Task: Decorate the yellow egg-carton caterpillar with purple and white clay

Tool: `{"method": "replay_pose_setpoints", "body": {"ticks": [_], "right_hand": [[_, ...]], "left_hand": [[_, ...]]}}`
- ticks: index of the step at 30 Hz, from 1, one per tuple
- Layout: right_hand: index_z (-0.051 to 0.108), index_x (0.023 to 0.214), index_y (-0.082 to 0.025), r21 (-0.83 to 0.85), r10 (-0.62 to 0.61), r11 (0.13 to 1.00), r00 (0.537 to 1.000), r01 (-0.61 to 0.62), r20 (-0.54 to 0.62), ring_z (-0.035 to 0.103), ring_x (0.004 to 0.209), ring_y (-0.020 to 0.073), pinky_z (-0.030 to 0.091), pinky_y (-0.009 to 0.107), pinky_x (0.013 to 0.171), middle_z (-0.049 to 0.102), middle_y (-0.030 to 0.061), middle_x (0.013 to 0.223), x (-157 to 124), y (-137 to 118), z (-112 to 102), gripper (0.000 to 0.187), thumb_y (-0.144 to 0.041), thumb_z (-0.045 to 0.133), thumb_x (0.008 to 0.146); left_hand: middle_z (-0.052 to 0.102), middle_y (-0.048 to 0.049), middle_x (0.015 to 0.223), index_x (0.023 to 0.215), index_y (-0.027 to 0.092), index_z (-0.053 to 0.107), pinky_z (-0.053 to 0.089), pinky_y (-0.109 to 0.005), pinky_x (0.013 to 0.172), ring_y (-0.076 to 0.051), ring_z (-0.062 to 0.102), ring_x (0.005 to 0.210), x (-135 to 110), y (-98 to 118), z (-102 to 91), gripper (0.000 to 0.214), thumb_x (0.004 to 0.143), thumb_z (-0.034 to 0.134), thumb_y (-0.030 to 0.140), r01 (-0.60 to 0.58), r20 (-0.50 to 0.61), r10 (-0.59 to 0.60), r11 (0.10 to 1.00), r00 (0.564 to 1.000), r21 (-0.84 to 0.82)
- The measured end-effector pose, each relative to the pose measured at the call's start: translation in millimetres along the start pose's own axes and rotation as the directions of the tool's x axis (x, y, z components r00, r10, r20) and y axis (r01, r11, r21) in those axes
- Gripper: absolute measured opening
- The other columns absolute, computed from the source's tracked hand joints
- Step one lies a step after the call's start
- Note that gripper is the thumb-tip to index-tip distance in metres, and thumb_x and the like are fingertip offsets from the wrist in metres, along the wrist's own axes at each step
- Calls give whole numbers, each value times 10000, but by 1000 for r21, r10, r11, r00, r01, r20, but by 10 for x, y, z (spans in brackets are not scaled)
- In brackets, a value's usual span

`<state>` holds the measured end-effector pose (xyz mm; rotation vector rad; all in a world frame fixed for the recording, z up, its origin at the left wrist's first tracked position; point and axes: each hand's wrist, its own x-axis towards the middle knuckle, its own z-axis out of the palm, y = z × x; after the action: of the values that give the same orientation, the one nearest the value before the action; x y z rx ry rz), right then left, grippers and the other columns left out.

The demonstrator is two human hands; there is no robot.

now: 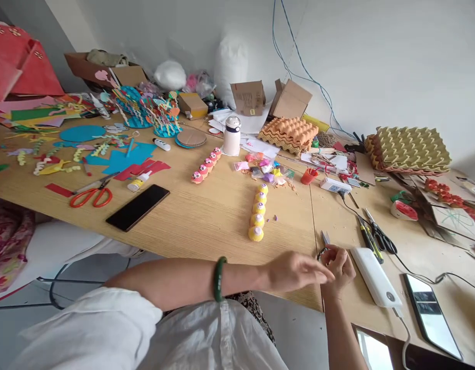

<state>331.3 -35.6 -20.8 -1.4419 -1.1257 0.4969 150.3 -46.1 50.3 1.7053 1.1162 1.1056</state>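
Observation:
My left hand [297, 271] reaches across in front of me, a green bangle [219, 279] on its wrist. Its fingers are stretched out toward my right hand, and I see nothing in them. Closed fingers of my right hand [339, 264] hold small scissors [325, 238] near the table's front edge, blades pointing away from me. Part of the scissors' dark handle is hidden by the fingers. Beyond my hands lies a yellow egg-carton strip [258, 213] with white and purple bits on its bumps. Farther back sits a pink egg-carton strip [206, 165] with small eyes.
Colourful clay packets [266, 165] lie behind the yellow strip. A white power bank [377, 277], a phone [432, 314] and black-handled scissors [379, 234] are at right. Orange scissors [91, 197], a black phone [137, 207] and a glue bottle [139, 181] lie left. Egg trays [412, 149] stand behind.

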Motion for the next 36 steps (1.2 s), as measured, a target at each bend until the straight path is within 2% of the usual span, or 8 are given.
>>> {"method": "replay_pose_setpoints", "body": {"ticks": [4, 7, 11, 15, 22, 27, 33, 36], "right_hand": [[714, 859, -168, 66, 4, 998, 984, -16, 178, 496, 563, 134, 413, 295, 571, 600, 3, 649, 159, -165, 421, 642, -769, 512, 958], [726, 855, -166, 56, 9, 998, 958, -27, 287, 474, 546, 128, 392, 290, 553, 593, 1, 645, 187, -213, 715, 667, -784, 498, 956], [721, 838, -178, 11, 21, 1000, 956, -26, 294, 507, 587, 147, 400, 297, 585, 572, -4, 644, 168, -128, 900, 649, -769, 487, 971], [718, 798, -190, -17, 36, 999, 973, -34, 227, 511, 591, 158, 399, 312, 590, 556, -9, 625, 157, -22, 895, 665, -802, 501, 938], [733, 820, -172, 68, 154, 984, 979, -164, 136, 468, 544, 141, 376, 306, 558, 523, -31, 577, 199, -2, 869, 614, -747, 564, 955], [743, 824, -171, 95, 236, 963, 958, -253, 161, 469, 534, 131, 373, 290, 534, 531, -29, 567, 202, 36, 812, 613, -760, 613, 933], [744, 753, -168, 93, 333, 934, 933, -346, 134, 489, 504, 124, 394, 275, 507, 553, -13, 539, 222, -13, 815, 635, -790, 674, 860], [747, 719, -169, 125, 362, 920, 928, -371, 92, 486, 486, 122, 392, 266, 485, 554, -7, 516, 231, -40, 837, 622, -780, 712, 828]], "left_hand": [[822, -50, 1125, 1167, 237, 813, 586, -349, 1067, -236, 757, 1120, 187, -228, -823, 282, 906, 795, 343, -73, -154, 102, 980, 983, 185], [800, -64, 1246, 1189, 225, 798, 519, -393, 1194, -257, 706, 1269, 520, -450, -1538, 282, 911, 752, 245, 34, -354, 74, 957, 932, 290], [652, -187, 1494, 1398, 136, 677, 416, -502, 1287, -368, 574, 1453, 1053, -801, -2390, 568, 844, 792, 186, 277, -623, -31, 912, 782, 302], [526, -283, 1597, 1578, 62, 462, 369, -532, 1302, -425, 465, 1549, 1488, -1089, -2905, 936, 758, 893, 192, 463, -756, -137, 854, 641, 238], [369, -302, 1718, 1620, 54, 357, 235, -439, 1376, -375, 320, 1655, 2110, -1439, -3118, 1098, 711, 956, 195, 522, -800, -190, 835, 570, 174], [328, -339, 1722, 1623, 19, 292, 242, -413, 1372, -382, 295, 1668, 2471, -1711, -3211, 1199, 675, 999, 213, 524, -821, -217, 844, 527, 113], [341, -325, 1717, 1632, 12, 223, 293, -343, 1348, -323, 307, 1670, 2737, -1979, -3234, 1222, 699, 985, 215, 464, -834, -189, 881, 518, 89], [376, -286, 1712, 1605, 23, 306, 304, -299, 1340, -292, 349, 1652, 2801, -2070, -3208, 1127, 694, 959, 144, 446, -841, -165, 889, 516, 99]]}}
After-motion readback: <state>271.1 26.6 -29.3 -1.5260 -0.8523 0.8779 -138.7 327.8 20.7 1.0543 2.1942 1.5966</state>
